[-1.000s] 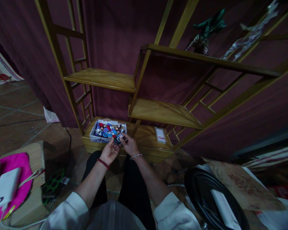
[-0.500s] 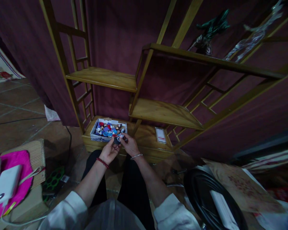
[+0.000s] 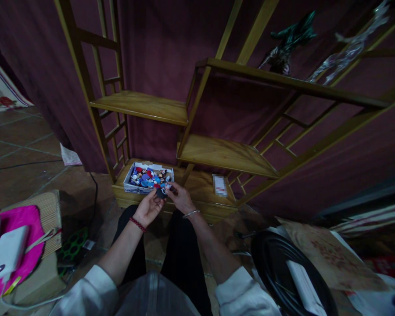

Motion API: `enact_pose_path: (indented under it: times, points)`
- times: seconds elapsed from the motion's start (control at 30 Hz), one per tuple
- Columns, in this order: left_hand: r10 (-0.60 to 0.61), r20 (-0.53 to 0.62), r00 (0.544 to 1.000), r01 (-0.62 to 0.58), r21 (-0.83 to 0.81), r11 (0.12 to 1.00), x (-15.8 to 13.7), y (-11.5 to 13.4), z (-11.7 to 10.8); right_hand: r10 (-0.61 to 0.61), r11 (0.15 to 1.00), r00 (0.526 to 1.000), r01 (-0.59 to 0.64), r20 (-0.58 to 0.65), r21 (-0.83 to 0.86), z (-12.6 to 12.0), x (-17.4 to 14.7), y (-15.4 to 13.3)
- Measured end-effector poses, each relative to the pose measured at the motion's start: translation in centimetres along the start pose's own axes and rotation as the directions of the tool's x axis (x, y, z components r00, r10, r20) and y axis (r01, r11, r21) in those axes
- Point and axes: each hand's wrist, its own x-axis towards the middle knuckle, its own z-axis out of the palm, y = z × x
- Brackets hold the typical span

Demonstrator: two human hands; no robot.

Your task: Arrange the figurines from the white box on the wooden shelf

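Observation:
Just in front of an open cardboard box (image 3: 138,189), my two hands meet over a small figurine (image 3: 161,192) with a dark, round base. My left hand (image 3: 149,209) has its fingers closed round the dark part from the left. From the right, my right hand (image 3: 181,198) pinches the paler upper part between thumb and fingers. Inside the box lie several small colourful figurines (image 3: 147,176) in red, blue, purple and white. Fingers partly hide the held piece, so its details are hard to make out.
A wooden shelf unit (image 3: 217,153) rises ahead, with a small white card (image 3: 220,186) on its lowest board. Wrapped ornaments (image 3: 291,41) stand on the upper right shelf. At left, a white power bank (image 3: 8,254) lies on pink cloth; at right is a black round stool (image 3: 266,263).
Both hands stay at the figurine and shift only slightly. More of its dark base shows now. My right forearm has moved a little to the right.

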Motion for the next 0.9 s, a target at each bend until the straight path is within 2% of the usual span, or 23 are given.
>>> enact_pose_path:
  times: [0.33,0.73,0.9]
  points:
    - [-0.001,0.079,0.997,0.004,-0.036,0.999,-0.7,0.3,-0.4,-0.029,0.999,1.000,0.029,0.007,-0.019,-0.3,-0.2,-1.3]
    - [0.014,0.016,1.000,-0.013,-0.073,0.997,-1.0,0.3,0.0,-0.022,0.999,1.000,0.022,0.001,-0.030,-0.1,0.1,-1.3]
    - [0.024,0.026,0.999,-0.023,-0.066,0.998,-1.0,0.1,0.1,-0.018,0.999,1.000,0.019,0.007,-0.037,0.0,0.1,-1.0]
